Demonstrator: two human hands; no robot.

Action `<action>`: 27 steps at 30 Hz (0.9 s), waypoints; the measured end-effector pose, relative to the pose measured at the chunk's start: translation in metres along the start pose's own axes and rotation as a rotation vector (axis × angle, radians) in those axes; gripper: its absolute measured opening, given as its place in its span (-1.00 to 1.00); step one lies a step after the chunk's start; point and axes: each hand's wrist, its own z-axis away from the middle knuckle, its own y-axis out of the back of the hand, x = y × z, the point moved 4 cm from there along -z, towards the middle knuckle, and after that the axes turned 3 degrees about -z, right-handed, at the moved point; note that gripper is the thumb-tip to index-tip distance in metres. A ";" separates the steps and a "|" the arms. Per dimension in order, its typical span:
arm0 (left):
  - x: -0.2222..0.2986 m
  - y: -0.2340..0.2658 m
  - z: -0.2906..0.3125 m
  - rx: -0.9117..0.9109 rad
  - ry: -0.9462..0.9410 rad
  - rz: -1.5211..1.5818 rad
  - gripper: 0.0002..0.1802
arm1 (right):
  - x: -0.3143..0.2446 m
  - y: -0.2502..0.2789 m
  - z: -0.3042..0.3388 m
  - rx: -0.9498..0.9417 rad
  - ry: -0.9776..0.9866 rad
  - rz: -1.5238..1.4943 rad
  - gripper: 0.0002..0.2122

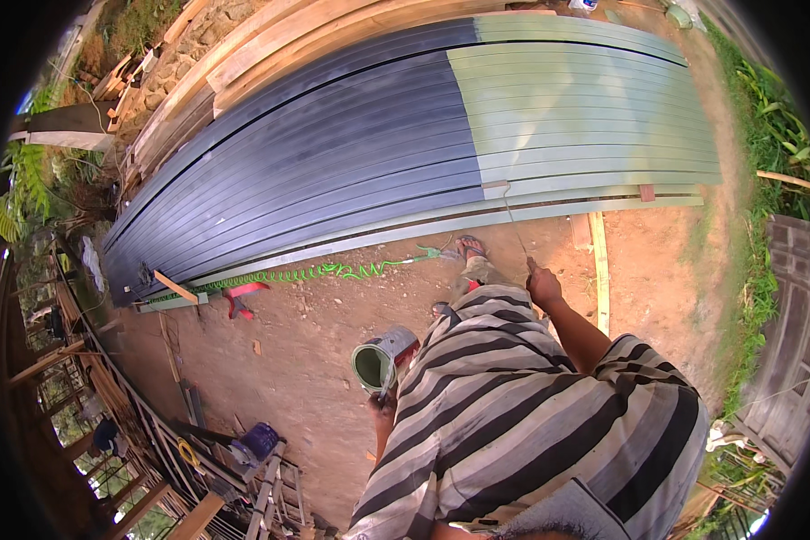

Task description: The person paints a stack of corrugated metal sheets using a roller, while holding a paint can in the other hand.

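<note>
My right hand (543, 284) is closed around the handle of a paint roller (495, 185). Its thin wire frame reaches up to the near edge of a wide row of long metal slats (306, 153), and the roller head lies against them. The slats are dark blue-grey on the left and pale green (585, 108) on the right, with a fairly straight border between. At my left side, my left hand (383, 405) grips a metal paint can (396, 340) near its rim. The can is tilted, showing a greyish-green inside; my fingers are partly hidden.
A coiled green air hose (324, 271) runs along the slats' near edge, beside a red-and-black object (240, 299). A wooden batten (601, 274) lies right of my feet. Timber planks (279, 40) are stacked behind. A purple bucket (258, 441) stands lower left; grass borders the right.
</note>
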 end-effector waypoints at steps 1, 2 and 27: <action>-0.015 0.007 -0.002 -0.006 0.110 0.085 -0.71 | -0.003 -0.001 0.003 -0.040 -0.049 0.013 -0.52; -0.042 0.013 0.008 0.087 0.072 -0.003 -0.72 | -0.015 -0.001 -0.001 -0.086 -0.065 0.029 -0.50; 0.056 -0.056 0.057 0.408 0.688 0.747 -0.81 | -0.186 0.127 -0.478 0.019 -0.090 0.022 -0.66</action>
